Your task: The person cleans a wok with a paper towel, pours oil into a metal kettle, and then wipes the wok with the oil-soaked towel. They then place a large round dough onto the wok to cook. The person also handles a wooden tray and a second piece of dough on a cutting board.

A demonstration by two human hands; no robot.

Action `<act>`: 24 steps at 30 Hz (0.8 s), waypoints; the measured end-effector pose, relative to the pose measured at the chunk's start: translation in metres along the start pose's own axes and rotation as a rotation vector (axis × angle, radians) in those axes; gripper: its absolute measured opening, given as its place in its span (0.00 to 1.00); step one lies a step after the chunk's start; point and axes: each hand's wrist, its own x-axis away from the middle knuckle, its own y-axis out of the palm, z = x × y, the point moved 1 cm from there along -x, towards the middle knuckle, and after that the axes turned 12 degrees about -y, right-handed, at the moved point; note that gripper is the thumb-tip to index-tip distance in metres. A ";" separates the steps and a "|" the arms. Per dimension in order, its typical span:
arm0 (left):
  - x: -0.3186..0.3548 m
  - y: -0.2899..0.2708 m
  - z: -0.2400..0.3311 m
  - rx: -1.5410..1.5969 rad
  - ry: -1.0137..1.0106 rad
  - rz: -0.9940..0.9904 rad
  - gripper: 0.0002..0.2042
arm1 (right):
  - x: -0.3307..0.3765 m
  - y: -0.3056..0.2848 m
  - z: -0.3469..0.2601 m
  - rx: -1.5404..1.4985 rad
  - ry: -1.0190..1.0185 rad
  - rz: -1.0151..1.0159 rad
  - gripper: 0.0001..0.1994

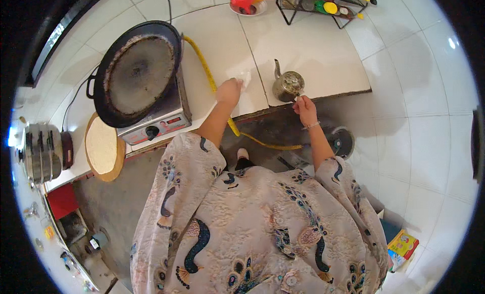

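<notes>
Overhead light falls on a white-tiled counter (313, 46) with dark joints and a chipped dark front edge. Along its left part sits a stove (159, 124) with a black knob, and a wide black pan (141, 74) rests tilted on top. A yellow hose (203, 59) runs from behind the stove, over the counter edge and down towards the grey floor (118, 208). At the back stand a bowl (260, 10) with something red in it and a black rack (298, 5) of jars. White tiles cover the wall (419, 86) on the right. Further left, a round board (119, 155) carries a pale flat disc (101, 145), near a stacked steamer (43, 155).

The metal pot (288, 85) is near the counter's front edge, its spout pointing to the back. The right hand (305, 112) has its fingers closed at the pot's handle, which they mostly cover. The left hand (230, 91) pinches a white wad (244, 78); glare blends it into the tiles, so whether it is paper or cloth is hard to say. The rack is cut off at the top, the bowl's contents are unclear, and the hose's lower end fades into shadow.
</notes>
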 end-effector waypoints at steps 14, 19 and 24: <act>0.045 0.003 -0.054 0.771 -0.207 -0.127 0.09 | 0.008 0.000 -0.062 0.050 -0.192 -0.008 0.15; 0.070 -0.012 -0.049 0.818 -0.143 -0.075 0.09 | 0.008 0.003 -0.112 0.106 -0.225 -0.040 0.15; 0.108 -0.031 -0.064 1.029 -0.272 -0.216 0.12 | -0.002 0.004 -0.172 0.121 -0.257 -0.119 0.14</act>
